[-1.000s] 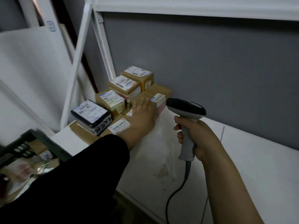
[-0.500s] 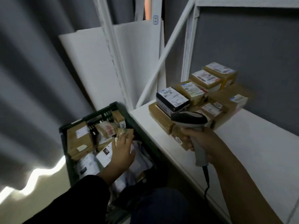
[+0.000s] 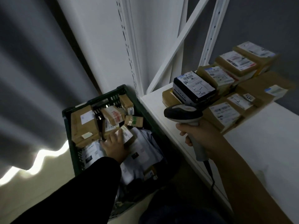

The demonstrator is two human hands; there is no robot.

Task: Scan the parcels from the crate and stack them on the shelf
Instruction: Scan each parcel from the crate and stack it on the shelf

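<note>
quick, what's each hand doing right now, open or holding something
Left hand: open, straight fingers touching a small parcel in the crate.
Right hand: closed around the scanner handle.

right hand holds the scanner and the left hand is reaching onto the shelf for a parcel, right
Not quite. The head view shows the left hand reaching into the green crate for a parcel, not onto the shelf. The right hand does hold the scanner.
</note>
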